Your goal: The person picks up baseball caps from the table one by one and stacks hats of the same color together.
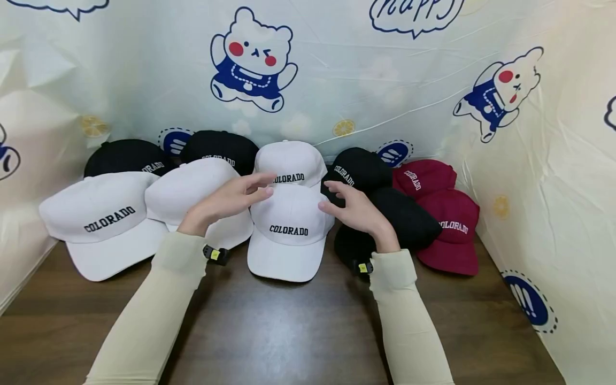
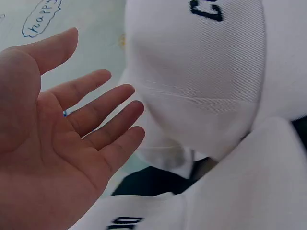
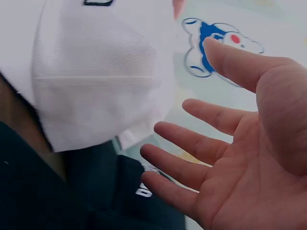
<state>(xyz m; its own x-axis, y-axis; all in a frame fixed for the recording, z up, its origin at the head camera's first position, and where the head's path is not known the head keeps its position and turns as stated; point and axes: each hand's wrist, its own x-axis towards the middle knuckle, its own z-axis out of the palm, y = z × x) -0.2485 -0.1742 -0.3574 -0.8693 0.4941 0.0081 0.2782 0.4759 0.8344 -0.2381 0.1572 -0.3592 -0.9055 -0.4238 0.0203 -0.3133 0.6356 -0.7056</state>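
A white COLORADO cap (image 1: pixel 287 256) sits at the middle front, its brim toward the camera, with another white cap (image 1: pixel 290 160) behind it. My left hand (image 1: pixel 228 199) hovers at its left side, above a neighbouring white cap (image 1: pixel 192 184); my right hand (image 1: pixel 358 211) hovers at its right side, in front of black caps (image 1: pixel 406 216). In the left wrist view the left hand (image 2: pixel 62 129) has its fingers spread beside the white cap (image 2: pixel 196 72). The right wrist view has the right hand (image 3: pixel 240 139) with fingers apart near the white cap (image 3: pixel 96 96). Neither hand holds anything.
Another white cap (image 1: pixel 103 214) stands at the far left, with black caps (image 1: pixel 127 155) behind. Two dark red caps (image 1: pixel 449 232) are at the right. Brown tabletop (image 1: pixel 269 331) lies in front, and a printed curtain (image 1: pixel 337 69) hangs behind and at both sides.
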